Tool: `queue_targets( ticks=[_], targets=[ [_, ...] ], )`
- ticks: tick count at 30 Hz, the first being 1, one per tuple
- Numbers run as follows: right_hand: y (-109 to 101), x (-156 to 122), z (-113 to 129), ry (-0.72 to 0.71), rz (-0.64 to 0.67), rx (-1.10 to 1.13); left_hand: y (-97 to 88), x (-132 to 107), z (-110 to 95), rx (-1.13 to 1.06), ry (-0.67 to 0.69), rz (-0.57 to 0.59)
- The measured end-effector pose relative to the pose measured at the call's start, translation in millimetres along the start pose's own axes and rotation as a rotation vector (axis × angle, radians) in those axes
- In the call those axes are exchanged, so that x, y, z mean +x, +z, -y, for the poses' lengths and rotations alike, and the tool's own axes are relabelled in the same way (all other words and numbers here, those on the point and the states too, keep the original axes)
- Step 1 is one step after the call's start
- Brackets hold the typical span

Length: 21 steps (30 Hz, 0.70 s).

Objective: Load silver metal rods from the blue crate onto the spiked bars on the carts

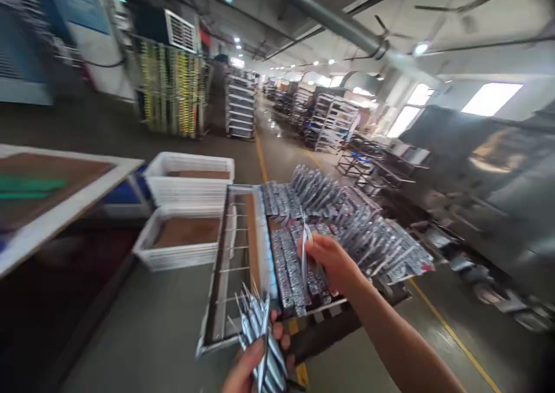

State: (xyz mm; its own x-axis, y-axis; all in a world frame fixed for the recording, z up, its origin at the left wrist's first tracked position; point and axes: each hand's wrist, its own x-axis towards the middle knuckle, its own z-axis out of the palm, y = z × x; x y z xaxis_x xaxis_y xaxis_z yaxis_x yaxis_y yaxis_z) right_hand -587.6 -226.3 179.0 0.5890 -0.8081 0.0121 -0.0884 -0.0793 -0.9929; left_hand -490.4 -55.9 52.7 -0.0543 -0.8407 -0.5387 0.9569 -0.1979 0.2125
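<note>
My left hand (248,363) is closed around a bundle of slender, shiny metal pieces (256,318) with thin pointed ends, low in the middle of the head view. With my right hand (335,261) I pinch one long, narrow silvery piece (304,257), held upright. It is over a rack cart whose top carries dense rows of silvery strips (284,266); whether the piece touches them I cannot tell. More of these strips lean in slanted rows (373,237) toward the right. Blur hides the exact kind of the pieces.
Beside the rows is a metal frame with thin crossbars (232,260). White plastic crates (188,179) with brown bottoms stand left of it. A white-edged table (87,199) is at far left. Shelving racks (240,107) line the aisle, and large grey machinery (489,173) fills the right.
</note>
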Motion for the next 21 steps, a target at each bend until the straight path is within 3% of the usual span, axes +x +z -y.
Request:
queue_targets(
  ticks=[3, 6, 9, 11, 16, 19, 21],
  targets=[
    [36.1, -49.0, -23.8, 0.265, 0.290, 0.243, -4.5, -7.5, 7.3, -0.115, 0.142, -0.038],
    [62.0, -72.7, -51.8, 0.339, 0.361, 0.359, -8.3, -19.7, 19.6, -0.189, 0.226, -0.074],
    [78.5, -84.5, -74.4, 0.360, 0.292, 0.387, -17.2, -34.6, 38.5, -0.252, 0.286, -0.129],
    [84.9, -93.5, -86.9, 0.423, 0.327, 0.376, -25.0, -44.5, 54.4, -0.281, 0.356, -0.131],
    [100.2, -109.1, -119.2, 0.593, 0.605, 0.368, -41.3, -59.4, 81.6, -0.260, 0.556, -0.172],
    [119.6, -109.7, -130.7, 0.733, 0.783, 0.371, -53.0, -63.7, 80.1, -0.286, 0.736, -0.165],
    [137.2, -108.7, -132.6, 0.745, 0.869, 0.352, -63.8, -66.6, 75.1, -0.301, 0.837, -0.150]
  ],
)
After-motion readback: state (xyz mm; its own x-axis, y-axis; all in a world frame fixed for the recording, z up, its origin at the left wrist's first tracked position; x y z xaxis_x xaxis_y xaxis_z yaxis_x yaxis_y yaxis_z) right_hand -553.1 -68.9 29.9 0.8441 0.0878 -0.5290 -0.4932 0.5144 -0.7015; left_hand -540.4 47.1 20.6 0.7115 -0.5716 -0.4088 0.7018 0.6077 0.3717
